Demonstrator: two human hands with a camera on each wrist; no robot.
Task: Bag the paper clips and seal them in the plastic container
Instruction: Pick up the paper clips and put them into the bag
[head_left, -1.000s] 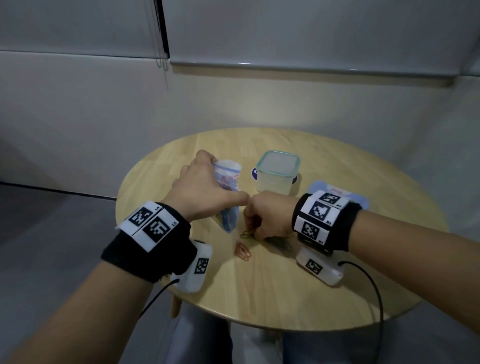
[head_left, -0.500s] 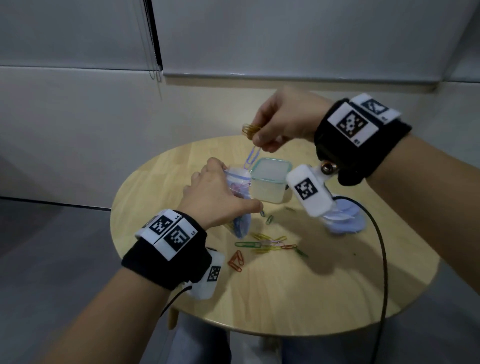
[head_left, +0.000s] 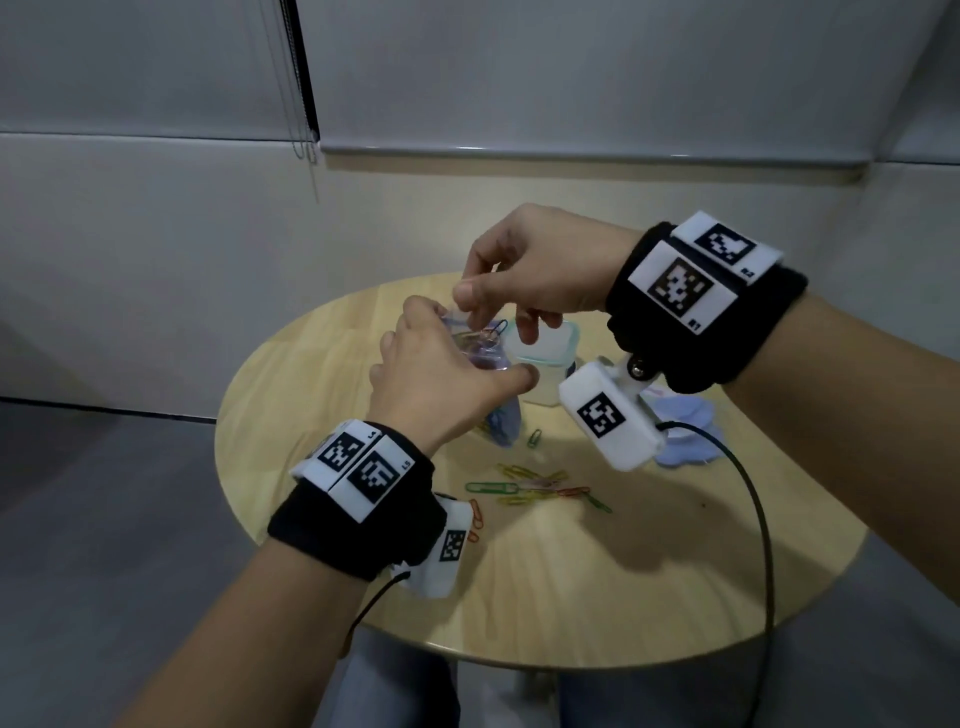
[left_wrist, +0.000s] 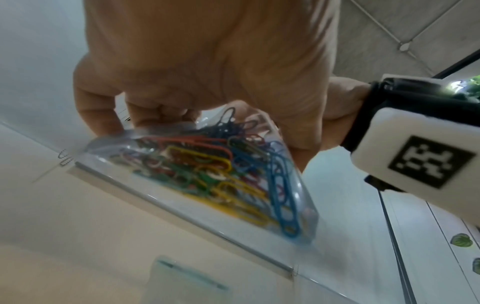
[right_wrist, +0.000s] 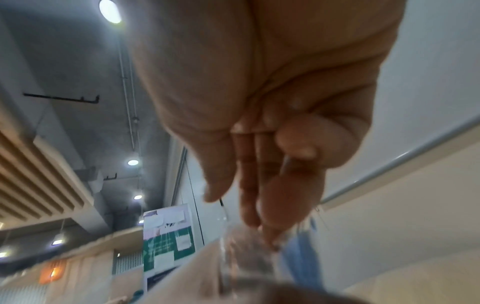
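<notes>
My left hand (head_left: 441, 364) grips a clear zip bag (head_left: 503, 423) of coloured paper clips above the round wooden table (head_left: 623, 571). The left wrist view shows that bag (left_wrist: 207, 174) packed with clips under my left hand (left_wrist: 207, 61). My right hand (head_left: 480, 306) hovers over the bag's mouth, its fingers (right_wrist: 259, 195) pointing straight down into it. Clips (head_left: 491, 332) stick out of the mouth, and I see none between the fingers. Several loose clips (head_left: 535, 486) lie on the table. The clear green-rimmed plastic container (head_left: 556, 358) stands uncovered just behind the bag.
A bluish lid (head_left: 685, 431) lies right of the container, partly behind my right wrist camera. A green clip (head_left: 534, 438) and orange clips (head_left: 475, 519) lie apart from the main scatter. A cable (head_left: 758, 519) hangs from my right wrist over the table.
My right hand picked clips off the table, lifted them high, and has now come down to the bag's mouth. My left hand has raised the bag slightly.
</notes>
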